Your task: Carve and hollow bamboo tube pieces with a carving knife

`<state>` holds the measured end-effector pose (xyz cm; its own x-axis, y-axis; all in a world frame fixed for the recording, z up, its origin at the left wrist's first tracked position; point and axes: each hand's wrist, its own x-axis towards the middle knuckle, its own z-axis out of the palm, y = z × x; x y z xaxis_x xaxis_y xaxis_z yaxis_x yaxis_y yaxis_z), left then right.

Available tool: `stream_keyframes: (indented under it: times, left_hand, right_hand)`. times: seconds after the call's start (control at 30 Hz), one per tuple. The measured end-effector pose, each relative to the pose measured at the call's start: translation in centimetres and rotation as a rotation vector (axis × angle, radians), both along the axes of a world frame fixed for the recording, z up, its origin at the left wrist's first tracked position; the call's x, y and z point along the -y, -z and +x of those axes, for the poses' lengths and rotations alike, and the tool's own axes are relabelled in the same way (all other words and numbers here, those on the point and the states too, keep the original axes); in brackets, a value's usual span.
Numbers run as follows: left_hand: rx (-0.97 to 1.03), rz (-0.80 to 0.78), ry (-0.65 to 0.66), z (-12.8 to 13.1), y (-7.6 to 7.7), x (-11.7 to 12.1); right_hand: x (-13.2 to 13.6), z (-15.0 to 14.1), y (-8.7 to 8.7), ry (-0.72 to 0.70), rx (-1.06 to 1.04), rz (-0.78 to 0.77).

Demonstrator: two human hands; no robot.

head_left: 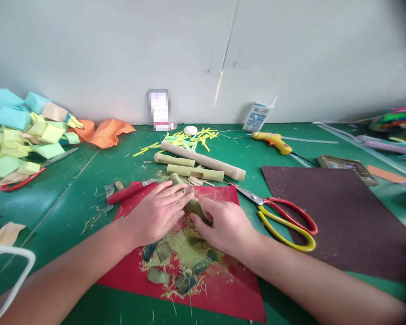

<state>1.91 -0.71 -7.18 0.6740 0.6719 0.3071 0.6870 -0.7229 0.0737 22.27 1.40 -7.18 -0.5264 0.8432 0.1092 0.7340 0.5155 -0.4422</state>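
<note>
My right hand (225,223) is closed round the near end of a short bamboo tube (196,206), which slants away over a red sheet (230,298). Across the tube's far part lie the fingers of my left hand (164,210), pressing a small greyish scrap (188,190) against it that looks like sandpaper. Several worn, dust-covered sandpaper pieces (158,275) lie below my hands among pale shavings and powder. Left of the tube rests a red-handled knife (126,193). Behind are two cut bamboo tubes, one with a notch (208,174), and a longer wooden rod (203,160).
Red-and-yellow-handled scissors (280,216) lie right, partly on a dark brown sheet (338,216). A yellow glue gun (274,141) sits behind them. Folded coloured papers (16,144) pile at left over red-handled scissors (23,180). Yellow strips (189,140) lie near the wall.
</note>
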Motion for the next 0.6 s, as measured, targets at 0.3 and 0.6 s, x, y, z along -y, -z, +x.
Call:
stream_keyframes:
  times: [0.3, 0.6]
  left_hand:
    - [-0.006, 0.030, -0.099, -0.76, -0.03, -0.82]
    - [-0.020, 0.001, -0.064, -0.79, 0.21, -0.96]
  right_hand:
    - [0.00, 0.16, 0.11, 0.011, -0.006, -0.025]
    - [0.01, 0.10, -0.06, 0.012, -0.003, -0.026]
